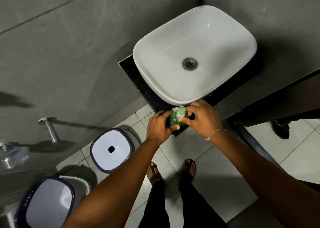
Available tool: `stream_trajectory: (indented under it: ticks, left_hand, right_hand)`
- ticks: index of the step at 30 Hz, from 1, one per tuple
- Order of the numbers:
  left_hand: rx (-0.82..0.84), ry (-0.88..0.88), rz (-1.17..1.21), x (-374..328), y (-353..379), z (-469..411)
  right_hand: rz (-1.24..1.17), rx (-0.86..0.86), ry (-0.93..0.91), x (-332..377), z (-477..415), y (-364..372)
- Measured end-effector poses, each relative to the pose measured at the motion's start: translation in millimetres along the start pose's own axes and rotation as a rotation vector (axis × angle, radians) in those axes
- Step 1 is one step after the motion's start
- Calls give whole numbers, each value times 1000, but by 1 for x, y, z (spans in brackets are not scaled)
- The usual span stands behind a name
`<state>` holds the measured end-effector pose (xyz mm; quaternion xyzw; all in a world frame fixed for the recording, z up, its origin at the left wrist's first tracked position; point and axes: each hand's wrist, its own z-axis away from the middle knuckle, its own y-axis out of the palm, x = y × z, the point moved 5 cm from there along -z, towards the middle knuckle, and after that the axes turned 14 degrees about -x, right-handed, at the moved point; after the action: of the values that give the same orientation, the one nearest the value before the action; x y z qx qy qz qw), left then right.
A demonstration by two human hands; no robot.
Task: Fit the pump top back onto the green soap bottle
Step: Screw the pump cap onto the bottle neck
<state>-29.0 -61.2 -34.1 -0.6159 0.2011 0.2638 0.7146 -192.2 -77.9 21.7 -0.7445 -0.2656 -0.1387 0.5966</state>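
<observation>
The green soap bottle (174, 120) stands on the front corner of the black counter (127, 68), just below the basin. Its clear pump top (179, 110) sits over the bottle's neck, nozzle pointing left. My left hand (158, 126) wraps the bottle's left side, thumb under its base edge. My right hand (201, 118) comes in from the right, its fingertips pinching the pump collar at the neck. Whether the top is fully seated I cannot tell; fingers hide the neck.
A white basin (194, 54) with a metal drain fills the counter behind the bottle. Two white bins with dark rims (111, 149) (45, 205) stand on the tiled floor at left. A metal wall bar (50, 128) sticks out at left. My sandalled feet are below.
</observation>
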Motion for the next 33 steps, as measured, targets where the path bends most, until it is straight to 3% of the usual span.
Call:
stream_trajectory:
  ticks: [7, 19, 26, 33]
  left_hand:
    - [-5, 0, 4, 0, 0, 0]
    - [-4, 27, 24, 1, -1, -1]
    - [-20, 22, 32, 1, 0, 1]
    - [-17, 30, 21, 1, 0, -1]
  right_hand:
    - [66, -162, 135, 13, 14, 1]
    - [-144, -168, 234, 4, 17, 7]
    - [-107, -245, 331, 1, 24, 19]
    - [-246, -60, 260, -13, 11, 18]
